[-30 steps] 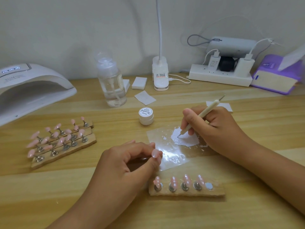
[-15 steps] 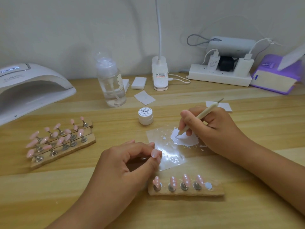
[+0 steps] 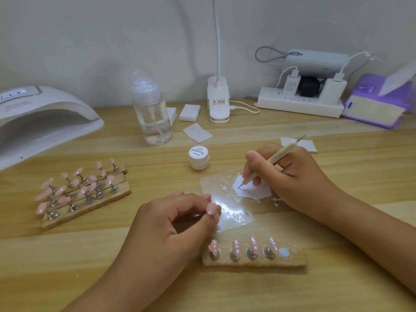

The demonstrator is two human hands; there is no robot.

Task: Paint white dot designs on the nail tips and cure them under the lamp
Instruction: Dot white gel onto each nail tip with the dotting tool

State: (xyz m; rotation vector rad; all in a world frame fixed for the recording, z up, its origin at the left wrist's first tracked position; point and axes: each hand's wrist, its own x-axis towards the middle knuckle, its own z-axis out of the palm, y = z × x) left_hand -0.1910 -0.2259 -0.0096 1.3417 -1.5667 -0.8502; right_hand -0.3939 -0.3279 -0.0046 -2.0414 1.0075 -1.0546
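Two hands at the bench [image 3: 337, 140], mid-dotting.
Left fingers [image 3: 193, 202] pinch a pink nail tip [image 3: 211, 208], any dots on it too small to tell; right fingers [image 3: 253, 159] grip the dotting tool [image 3: 273, 159], point in white paint [image 3: 251, 192]; curing lamp [image 3: 45, 113] cut off at left.

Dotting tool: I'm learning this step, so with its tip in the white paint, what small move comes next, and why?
Probably lift the dotting tool and carry it to the pink nail tip pinched in the left hand. The right hand holds its point on the white paint, so it looks loaded.
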